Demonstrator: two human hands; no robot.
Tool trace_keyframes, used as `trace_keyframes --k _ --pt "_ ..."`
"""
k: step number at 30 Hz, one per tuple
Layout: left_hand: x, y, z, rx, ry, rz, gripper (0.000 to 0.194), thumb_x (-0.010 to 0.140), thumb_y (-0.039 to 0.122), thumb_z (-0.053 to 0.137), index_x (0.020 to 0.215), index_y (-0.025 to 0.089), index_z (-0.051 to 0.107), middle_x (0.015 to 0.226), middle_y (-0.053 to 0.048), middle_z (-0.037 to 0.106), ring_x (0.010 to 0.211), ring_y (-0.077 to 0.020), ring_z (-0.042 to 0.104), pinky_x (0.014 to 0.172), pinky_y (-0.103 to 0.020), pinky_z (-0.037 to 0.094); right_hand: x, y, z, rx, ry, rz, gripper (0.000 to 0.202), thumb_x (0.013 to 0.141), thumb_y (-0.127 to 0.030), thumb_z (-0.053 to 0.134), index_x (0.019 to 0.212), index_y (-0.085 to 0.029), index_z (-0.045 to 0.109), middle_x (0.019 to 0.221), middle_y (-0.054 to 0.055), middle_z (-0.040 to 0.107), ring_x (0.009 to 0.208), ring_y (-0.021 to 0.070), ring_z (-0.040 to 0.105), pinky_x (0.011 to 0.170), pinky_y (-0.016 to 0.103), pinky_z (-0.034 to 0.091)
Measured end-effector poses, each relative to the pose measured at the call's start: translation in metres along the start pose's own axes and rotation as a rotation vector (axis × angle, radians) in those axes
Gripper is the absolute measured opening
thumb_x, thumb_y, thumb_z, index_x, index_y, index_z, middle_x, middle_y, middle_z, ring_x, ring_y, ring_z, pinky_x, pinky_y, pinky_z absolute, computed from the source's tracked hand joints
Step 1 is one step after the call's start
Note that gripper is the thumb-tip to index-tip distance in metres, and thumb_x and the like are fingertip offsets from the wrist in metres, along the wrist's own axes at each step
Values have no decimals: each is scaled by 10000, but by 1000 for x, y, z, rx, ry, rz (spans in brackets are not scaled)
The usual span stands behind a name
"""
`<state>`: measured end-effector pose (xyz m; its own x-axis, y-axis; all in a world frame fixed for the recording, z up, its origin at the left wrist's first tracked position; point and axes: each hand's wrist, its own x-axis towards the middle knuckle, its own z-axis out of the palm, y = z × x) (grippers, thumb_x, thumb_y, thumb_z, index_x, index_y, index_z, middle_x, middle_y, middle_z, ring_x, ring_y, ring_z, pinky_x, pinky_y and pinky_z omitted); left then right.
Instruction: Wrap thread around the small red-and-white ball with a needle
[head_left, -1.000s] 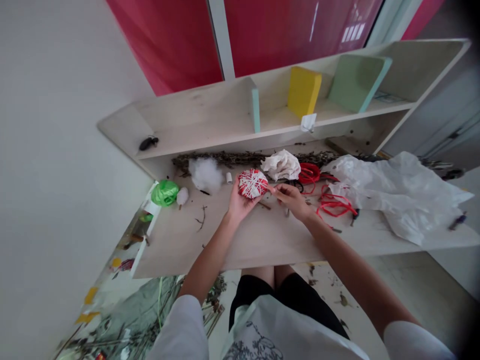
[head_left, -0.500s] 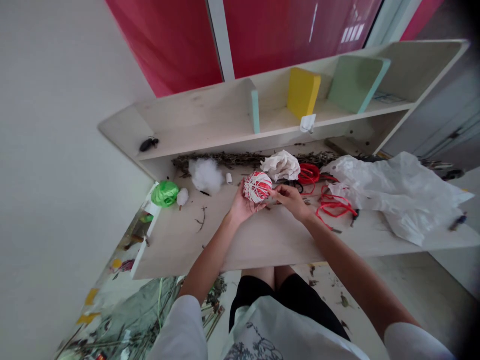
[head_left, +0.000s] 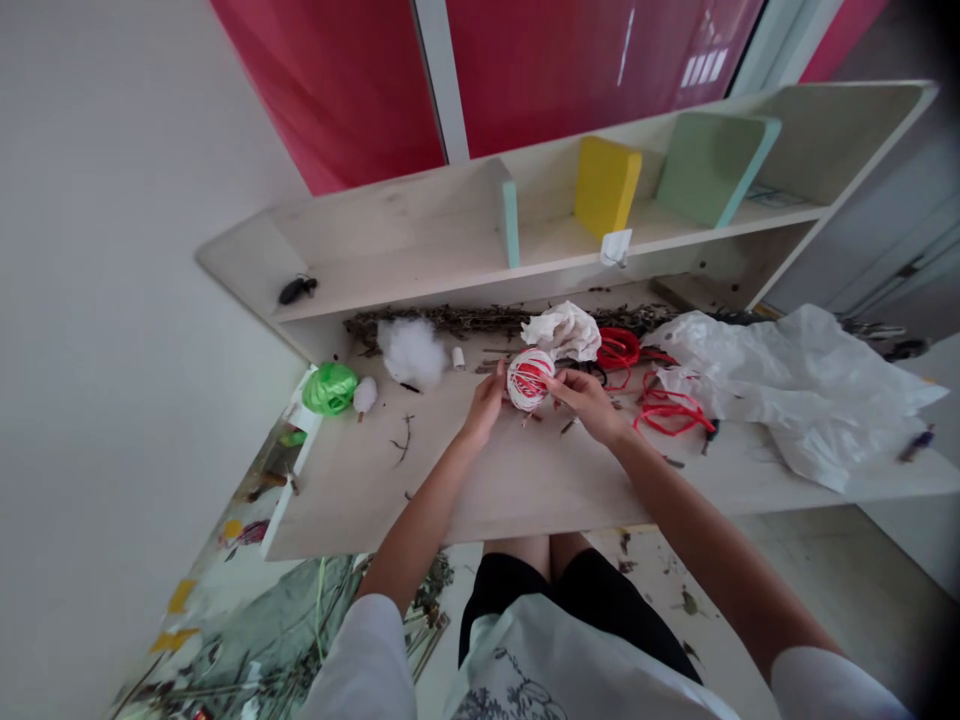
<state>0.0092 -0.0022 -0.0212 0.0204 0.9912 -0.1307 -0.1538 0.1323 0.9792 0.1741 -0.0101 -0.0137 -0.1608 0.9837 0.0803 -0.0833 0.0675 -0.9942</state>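
Beyond the red-and-white ball (head_left: 530,380) stretches a pale shelf (head_left: 397,255), and the table (head_left: 360,480) spreads below and around the ball. White plastic (head_left: 810,390) lies crumpled well to the ball's right, and a long heap of dry twigs (head_left: 442,320) runs behind it. The person's left hand (head_left: 486,403) is at the ball's left side, its fingers touching it; how far they wrap around is hidden. The right hand (head_left: 589,400) is at the ball's right, thumb and fingers drawn together, tips clamped on its right edge. Red strips (head_left: 671,410) lie to the ball's right, crumpled paper (head_left: 562,332) just behind it, white fluff (head_left: 412,352) behind and to its left, and a green bundle (head_left: 330,388) well to its left. The ball itself sits between both hands' fingers; whether it also touches the table cannot be told. Smallest, a white cylinder (head_left: 458,357) is behind the ball, to its left
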Motion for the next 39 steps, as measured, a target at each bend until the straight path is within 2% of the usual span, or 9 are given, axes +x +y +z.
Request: trace_keyframes --k 3,6,9,15,20,25,30,34,39 --pt "-2 -1 2 -21 -70 -40 449 799 572 551 908 159 689 702 -49 672 624 -158 605 579 -244 467 -1 1 0 -28 -42 6 526 603 -660 695 549 -189 469 528 -39 443 502 81 359 500 238 305" --pt "-8 1 8 -62 -97 34 325 705 359 731 970 178 682 725 -29 679 650 -155 613 611 -240 471 -1 2 0 -44 -55 -5 515 640 -650 675 547 -188 465 529 -39 434 515 85 367 513 242 295" --pt "-11 4 13 -93 -65 95 314 648 210 764 950 176 681 798 -28 694 757 -171 630 725 -266 488 0 4 -1 12 -97 14 484 654 -638 672 600 -184 512 549 -42 435 523 85 364 524 244 299" --pt "-8 6 12 -157 -4 -52 323 726 362 676 975 156 677 856 -54 698 807 -189 642 742 -301 514 2 9 -5 135 -110 72 431 683 -559 701 597 -183 507 529 -58 380 495 72 313 511 236 303" --pt "-2 13 0 -420 50 -193 359 823 443 503 1085 227 622 945 -32 699 818 -180 659 698 -292 535 2 5 -6 195 -23 82 439 626 -549 746 583 -190 497 524 -58 385 491 75 346 511 236 347" --pt "1 18 -9 -498 -10 -279 486 863 530 401 1215 242 571 1030 -73 696 815 -218 681 660 -329 546 4 4 -7 169 64 85 443 613 -566 740 583 -191 505 531 -52 408 476 70 340 485 230 344" --pt "-1 18 -12 -589 -142 -350 599 846 610 407 1275 212 538 953 -100 712 807 -236 695 648 -326 558 6 9 -9 157 90 85 436 595 -574 741 597 -189 537 578 -28 497 469 66 348 457 223 326" --pt "-2 21 -13 -622 -184 -348 708 809 676 440 1332 200 492 985 -116 709 807 -245 696 651 -334 567 6 10 -7 70 73 70 439 584 -580 742 582 -191 538 539 -30 472 483 81 379 456 227 325" --pt "1 19 -12 -638 -48 -296 656 805 642 499 1348 275 463 1030 -76 699 796 -203 693 691 -325 571 5 12 -7 50 63 79 420 606 -562 732 596 -190 539 544 -31 480 474 80 371 448 234 287"
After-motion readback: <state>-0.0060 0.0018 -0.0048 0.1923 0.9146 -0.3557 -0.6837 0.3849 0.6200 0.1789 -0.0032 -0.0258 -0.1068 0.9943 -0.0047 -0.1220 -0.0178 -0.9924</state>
